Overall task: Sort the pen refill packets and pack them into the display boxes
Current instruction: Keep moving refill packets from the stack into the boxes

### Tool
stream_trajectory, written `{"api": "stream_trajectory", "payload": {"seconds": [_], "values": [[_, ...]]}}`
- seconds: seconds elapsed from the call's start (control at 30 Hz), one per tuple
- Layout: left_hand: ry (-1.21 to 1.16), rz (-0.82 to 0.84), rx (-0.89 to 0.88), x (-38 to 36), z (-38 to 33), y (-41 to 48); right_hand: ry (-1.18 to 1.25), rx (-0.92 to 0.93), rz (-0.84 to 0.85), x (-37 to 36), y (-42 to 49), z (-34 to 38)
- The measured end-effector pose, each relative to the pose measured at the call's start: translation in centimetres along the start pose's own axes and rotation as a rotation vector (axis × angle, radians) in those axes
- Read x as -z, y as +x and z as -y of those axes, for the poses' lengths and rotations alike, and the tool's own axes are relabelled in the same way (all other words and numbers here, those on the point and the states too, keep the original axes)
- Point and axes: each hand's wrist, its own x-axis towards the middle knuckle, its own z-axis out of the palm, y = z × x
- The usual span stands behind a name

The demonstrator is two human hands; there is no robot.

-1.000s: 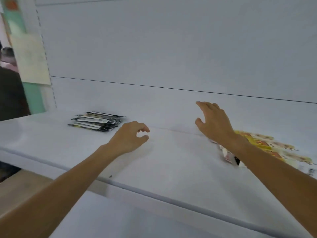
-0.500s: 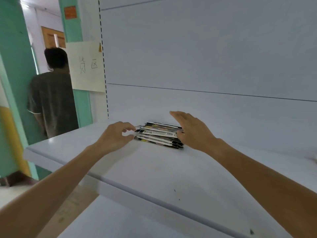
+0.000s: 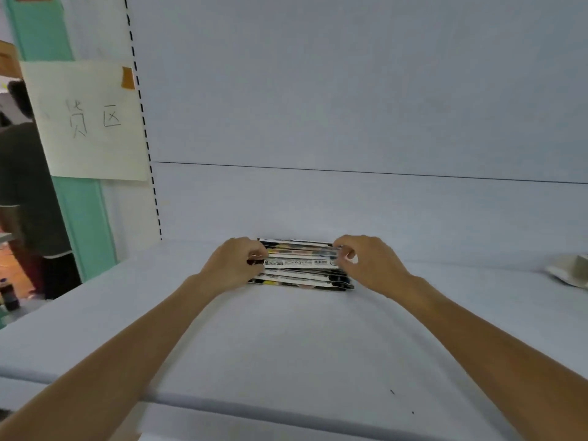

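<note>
A stack of black-and-white pen refill packets (image 3: 300, 264) lies on the white shelf (image 3: 286, 338) near the back panel. My left hand (image 3: 234, 264) grips the stack's left end, fingers curled over the top packets. My right hand (image 3: 369, 262) pinches the right end of the same stack, thumb and fingers closed on the upper packets. The lower packets rest flat on the shelf. No display box is in view.
A crumpled white wrapper or packet (image 3: 569, 270) lies at the shelf's far right edge. A paper sign (image 3: 86, 122) hangs on the green post at left. A person (image 3: 22, 186) stands beyond the shelf's left end, with a dark bottle (image 3: 9, 296) on the floor.
Both hands reached left to the black-and-white stack and closed on its two ends. The yellow packets seen a second ago have left the view.
</note>
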Motion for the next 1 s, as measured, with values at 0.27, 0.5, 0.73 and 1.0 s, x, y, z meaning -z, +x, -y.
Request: {"api": "stream_trajectory", "payload": {"seconds": [0.27, 0.5, 0.73, 1.0], "values": [[-0.231, -0.078, -0.055, -1.0, 1.6, 0.5, -0.136, 0.054, -0.101, -2.8, -0.2, -0.9], [-0.173, 0.094, 0.019, -0.7, 2.5, 0.2, -0.105, 0.089, -0.065, -3.0, -0.3, -0.7], [-0.131, -0.013, 0.035, -0.5, 2.7, -0.2, -0.195, 0.168, -0.057, -3.4, -0.3, 0.0], [-0.054, -0.030, -0.044, -1.1, 2.5, -0.6, -0.241, 0.175, 0.007, -2.9, -0.8, 0.3]]}}
